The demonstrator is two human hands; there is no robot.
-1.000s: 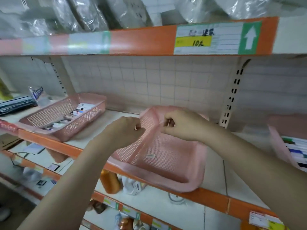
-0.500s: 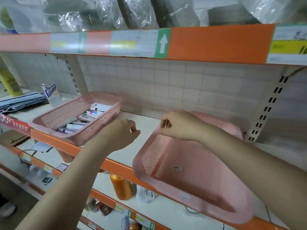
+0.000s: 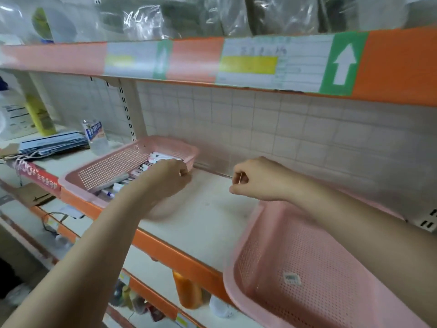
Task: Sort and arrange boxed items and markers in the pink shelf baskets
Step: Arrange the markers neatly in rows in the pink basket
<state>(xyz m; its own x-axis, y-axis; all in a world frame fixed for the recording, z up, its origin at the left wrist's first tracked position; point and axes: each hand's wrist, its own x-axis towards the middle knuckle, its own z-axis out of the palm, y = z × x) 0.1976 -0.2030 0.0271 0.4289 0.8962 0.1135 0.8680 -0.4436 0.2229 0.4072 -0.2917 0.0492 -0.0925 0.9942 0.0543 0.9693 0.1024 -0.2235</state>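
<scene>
Left of bare shelf board (image 3: 208, 216): pink basket (image 3: 106, 169) holding markers and boxed items (image 3: 142, 169). Left hand (image 3: 165, 181) curled over basket's right rim; grip unclear. Right hand (image 3: 257, 181) pinching thin wire-like item. Right of board: empty pink basket (image 3: 307, 268) overhanging front edge.

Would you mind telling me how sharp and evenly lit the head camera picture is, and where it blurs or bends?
Head view: soft, even light, only a faint shadow on the shelf under the left hand; glare on the plastic-wrapped goods up top; motion blur smears the price labels and the far pink basket; wide-angle distortion tilts and stretches the shelf edge and the near pink basket; the right hand is fairly crisp.
</scene>
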